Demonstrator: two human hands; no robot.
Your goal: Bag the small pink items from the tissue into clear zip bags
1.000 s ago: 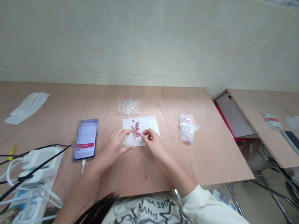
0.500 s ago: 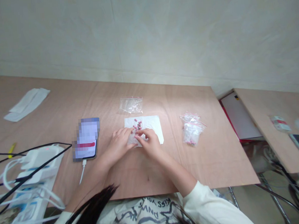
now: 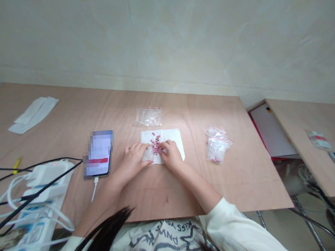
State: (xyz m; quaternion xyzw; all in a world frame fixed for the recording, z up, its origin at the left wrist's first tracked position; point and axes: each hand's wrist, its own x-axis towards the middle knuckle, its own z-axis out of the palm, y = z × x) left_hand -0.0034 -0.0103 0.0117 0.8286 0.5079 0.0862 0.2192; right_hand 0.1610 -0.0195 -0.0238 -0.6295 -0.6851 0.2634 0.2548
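Note:
A small pile of pink beads [image 3: 155,144], with a few darker bits among them, lies on a white sheet of paper [image 3: 172,138]. My left hand [image 3: 134,157] rests flat at the paper's left edge, fingers stretched and thumb apart. Between its thumb and forefinger shows a whitish, translucent patch [image 3: 148,154], perhaps plastic film. At the pile's right side, my right hand [image 3: 170,153] has its fingers bent together in a pinch against the beads. What sits between those fingertips is too small to make out.
Behind the paper lies a clear zip bag [image 3: 149,117]. Further right are zip bags [image 3: 216,149] with pink bits inside. A charging phone [image 3: 99,153], a cabled power strip [image 3: 34,226] and folded white paper [image 3: 34,113] are on the left. Another table [image 3: 307,119] stands right.
My right hand has shifted a little right, away from my left hand, and more of the pink beads now show. The left hand stays nearly still. The whole view has shifted slightly.

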